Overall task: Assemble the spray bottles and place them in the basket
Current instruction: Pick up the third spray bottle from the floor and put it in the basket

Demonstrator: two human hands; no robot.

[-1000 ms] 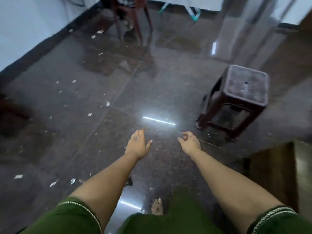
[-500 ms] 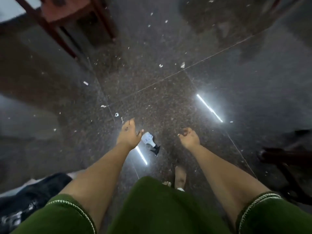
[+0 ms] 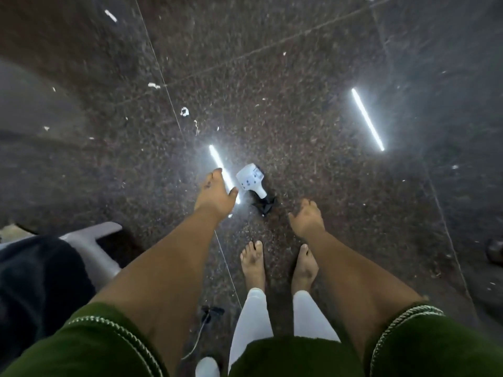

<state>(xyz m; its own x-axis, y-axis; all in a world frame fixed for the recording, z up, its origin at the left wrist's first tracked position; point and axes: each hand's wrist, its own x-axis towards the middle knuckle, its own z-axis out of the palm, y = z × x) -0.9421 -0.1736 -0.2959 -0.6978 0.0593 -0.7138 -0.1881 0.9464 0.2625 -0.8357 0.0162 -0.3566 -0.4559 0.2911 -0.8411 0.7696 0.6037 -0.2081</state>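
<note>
A white spray bottle with a black trigger head lies on its side on the dark speckled floor, just ahead of my bare feet. My left hand hovers just left of the bottle, fingers extended and holding nothing. My right hand hangs to the right of the black head with fingers loosely curled, nothing in it. Neither hand touches the bottle. No basket is in view.
A grey plastic chair leg with dark cloth over it stands at the lower left. My bare feet are below the bottle. Small white scraps litter the floor. A dark object sits at the right edge.
The view has tilted down from the room to the floor at my feet. The fallen bottle now lies closer between my hands, and both feet show.
</note>
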